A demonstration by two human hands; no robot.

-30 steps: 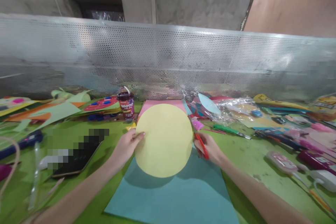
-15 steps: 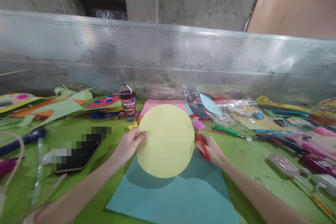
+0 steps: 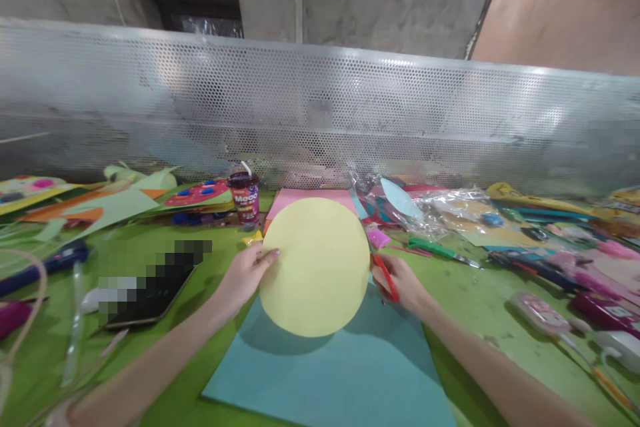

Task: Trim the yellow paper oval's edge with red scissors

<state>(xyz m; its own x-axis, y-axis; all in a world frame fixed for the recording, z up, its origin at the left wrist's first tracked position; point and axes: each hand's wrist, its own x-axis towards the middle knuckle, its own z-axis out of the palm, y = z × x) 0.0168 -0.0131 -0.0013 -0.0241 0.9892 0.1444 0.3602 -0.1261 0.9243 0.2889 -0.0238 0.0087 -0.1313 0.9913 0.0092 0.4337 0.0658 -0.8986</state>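
Observation:
A pale yellow paper circle (image 3: 315, 267) is held up above a blue sheet of paper (image 3: 325, 380). Its left edge is pinched by my left hand (image 3: 250, 270), thumb on the front face. At the circle's right edge, my right hand (image 3: 403, 283) grips red-handled scissors (image 3: 385, 277). The scissor blades are mostly hidden by the circle, so whether they touch its edge cannot be made out. Behind the circle lies pink paper (image 3: 317, 197) on the green table.
A Meco drink cup (image 3: 244, 200) with a straw stands at back left. A black phone (image 3: 155, 297) lies left. On the right are a green-handled cutter (image 3: 440, 250), clear plastic wrap (image 3: 440, 207) and a pink device with a cable (image 3: 540, 313). A perforated metal panel (image 3: 320, 100) rises behind.
Almost nothing differs. The yellow circle and the scissors have shifted very slightly; both hands keep their grips.

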